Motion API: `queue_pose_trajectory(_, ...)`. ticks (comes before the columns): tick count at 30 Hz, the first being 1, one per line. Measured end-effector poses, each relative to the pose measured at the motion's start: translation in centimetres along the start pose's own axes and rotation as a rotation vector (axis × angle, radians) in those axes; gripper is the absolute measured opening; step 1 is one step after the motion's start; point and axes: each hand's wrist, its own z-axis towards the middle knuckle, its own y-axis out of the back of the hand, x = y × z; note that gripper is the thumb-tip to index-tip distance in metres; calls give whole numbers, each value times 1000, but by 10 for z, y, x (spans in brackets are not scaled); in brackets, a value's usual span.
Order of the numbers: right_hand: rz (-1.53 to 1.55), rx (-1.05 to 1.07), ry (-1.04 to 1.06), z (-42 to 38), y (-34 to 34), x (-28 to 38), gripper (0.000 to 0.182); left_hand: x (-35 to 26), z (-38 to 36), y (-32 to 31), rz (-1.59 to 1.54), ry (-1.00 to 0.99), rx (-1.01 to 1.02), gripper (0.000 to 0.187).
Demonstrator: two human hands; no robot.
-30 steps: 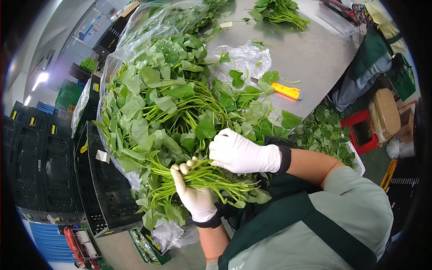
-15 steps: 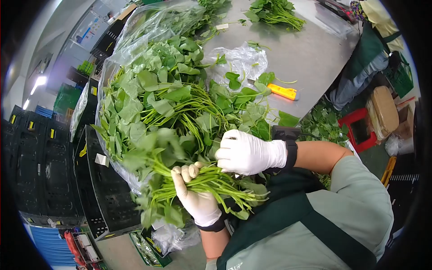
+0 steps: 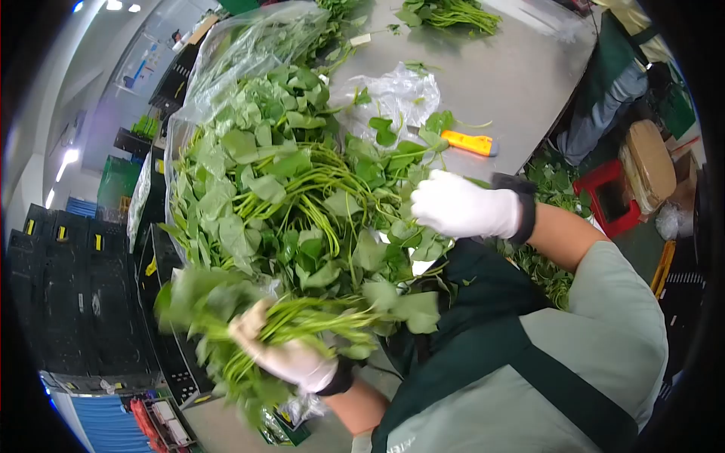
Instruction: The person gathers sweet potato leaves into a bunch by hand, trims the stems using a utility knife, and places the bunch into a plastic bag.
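In my white-gloved left hand is a bunch of leafy greens, its long green stems pointing right and its leaves blurred by motion. The fingers wrap round the stems. My right hand, gloved too, is closed beside the edge of a big heap of the same greens. Whatever its curled fingers hold, if anything, is hidden. A loose leaf hangs near the stem ends of the held bunch. Behind my right hand lies a cutter with an orange-yellow handle.
Clear plastic sheeting lies around the heap, and a crumpled plastic bag rests on the metal table. Another bunch sits at the far side. Black crates stand left. A person's legs and a red stool are right.
My left hand has moved left and down with the bunch. My right hand has come away from the stems, to the right and slightly up.
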Motion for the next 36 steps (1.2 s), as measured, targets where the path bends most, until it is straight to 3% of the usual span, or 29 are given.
queue_pose_trajectory(1, 139, -225, -27, -11, -2, -11, 17, -6, 18, 24, -661, 187, 60, 25)
queue_pose_trajectory(3, 277, -49, -220, -27, 17, -25, 15, -17, 23, 9, -395, 103, -106, 25)
queue_pose_trajectory(6, 179, -165, -359, -44, 1, -38, 22, -6, 22, 6, -534, 81, -24, 16)
queue_pose_trajectory(8, -210, -275, -572, -49, 7, -33, 31, 5, 18, 0, -589, 133, 3, 15)
queue_pose_trajectory(9, -212, -274, -574, -49, 12, -30, 31, 13, 17, 0, -633, 169, 31, 16)
queue_pose_trajectory(11, -197, -528, -505, -37, 32, -16, 36, 20, 13, -11, -561, 167, 6, 16)
queue_pose_trajectory(13, 156, -575, -438, -14, 46, 4, 42, 30, 11, -21, -544, 157, 90, 16)
queue_pose_trajectory(16, 643, -452, -140, 30, 62, 48, 64, 47, 1, -42, -477, 226, 269, 17)
queue_pose_trajectory(18, 880, -311, 22, 57, 48, 62, 77, 52, -11, -63, -335, 310, 242, 21)
queue_pose_trajectory(21, 1013, -88, -210, 69, 24, 73, 72, 72, -9, -58, -92, 344, 235, 31)
queue_pose_trajectory(24, 914, -189, -198, 72, -14, 70, 46, 76, -10, -57, 154, 387, 206, 49)
queue_pose_trajectory(25, 989, -172, -215, 72, -16, 64, 41, 74, -11, -55, 42, 468, 210, 42)
queue_pose_trajectory(27, 1030, -94, -220, 72, -18, 48, 40, 63, -18, -31, 196, 707, 292, 44)
queue_pose_trajectory(31, 1081, 2, -238, 65, -19, 31, 43, -3, -33, -25, 830, 649, 686, 48)
queue_pose_trajectory(33, 1032, 30, -268, 69, -21, 36, 41, -21, -30, -46, 1085, 47, 1015, 56)
queue_pose_trajectory(35, 983, -199, 7, 73, -34, 44, 43, -22, -15, -87, 1460, -391, 1199, 82)
queue_pose_trajectory(36, 916, -85, -32, 75, -28, 50, 39, -8, -4, -98, 1651, -523, 1232, 74)
